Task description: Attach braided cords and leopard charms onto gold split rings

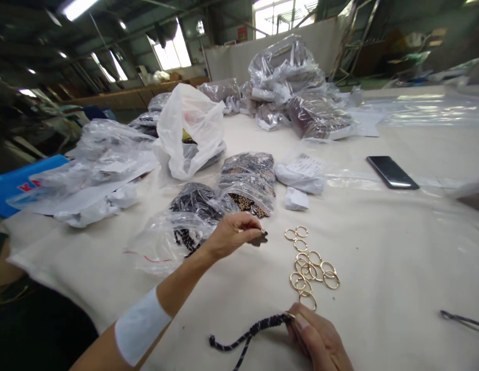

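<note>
My left hand is closed in a pinch over the table. Between its fingertips is a small dark brown flat piece with a jagged edge. My right hand grips one end of a black knotted cord, and a bit of gold metal shows at the fingertips. The cord's loose ends trail to the left over the cloth. Several gold rings lie in a loose cluster beyond my right hand. Just past my left hand sits a clear bag of leopard-print pieces, beside an open clear bag of black cords.
A white plastic bag stands open behind the cord bag. Wrapped bundles are piled at the back, and more plastic-covered goods lie left. A phone and a dark cord lie on the right.
</note>
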Action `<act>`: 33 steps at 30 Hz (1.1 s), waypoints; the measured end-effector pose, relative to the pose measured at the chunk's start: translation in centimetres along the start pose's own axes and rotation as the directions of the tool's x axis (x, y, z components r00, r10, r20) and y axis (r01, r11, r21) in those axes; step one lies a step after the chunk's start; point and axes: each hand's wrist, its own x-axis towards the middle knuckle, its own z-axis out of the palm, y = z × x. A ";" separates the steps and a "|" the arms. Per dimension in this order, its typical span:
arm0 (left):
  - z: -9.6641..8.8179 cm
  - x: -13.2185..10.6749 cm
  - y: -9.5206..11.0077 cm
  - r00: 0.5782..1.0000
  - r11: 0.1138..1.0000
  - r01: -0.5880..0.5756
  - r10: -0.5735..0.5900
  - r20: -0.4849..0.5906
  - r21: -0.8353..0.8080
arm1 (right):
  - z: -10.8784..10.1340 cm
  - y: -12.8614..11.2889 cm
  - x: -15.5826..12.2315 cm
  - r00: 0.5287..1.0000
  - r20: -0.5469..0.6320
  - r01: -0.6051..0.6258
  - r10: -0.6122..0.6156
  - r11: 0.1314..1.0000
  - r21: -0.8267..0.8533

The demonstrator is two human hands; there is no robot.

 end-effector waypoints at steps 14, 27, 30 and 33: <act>7.3 -10.4 0.4 0.709 0.224 0.581 -0.610 0.352 -0.782 | 0.1 -0.9 -0.2 0.993 -0.076 0.080 -0.085 0.995 -0.066; 7.5 -10.6 3.5 0.744 0.356 0.579 -0.599 0.297 -0.733 | 1.1 -1.0 -0.5 0.991 -0.004 0.131 -0.133 0.982 -0.138; 7.8 -10.5 3.4 0.749 0.391 0.579 -0.602 0.277 -0.715 | 1.1 -0.9 -0.6 0.987 0.008 0.159 -0.160 0.973 -0.169; 8.1 -10.3 3.1 0.755 0.452 0.583 -0.609 0.245 -0.674 | 1.1 -0.7 -0.7 0.971 -0.001 0.233 -0.240 0.944 -0.235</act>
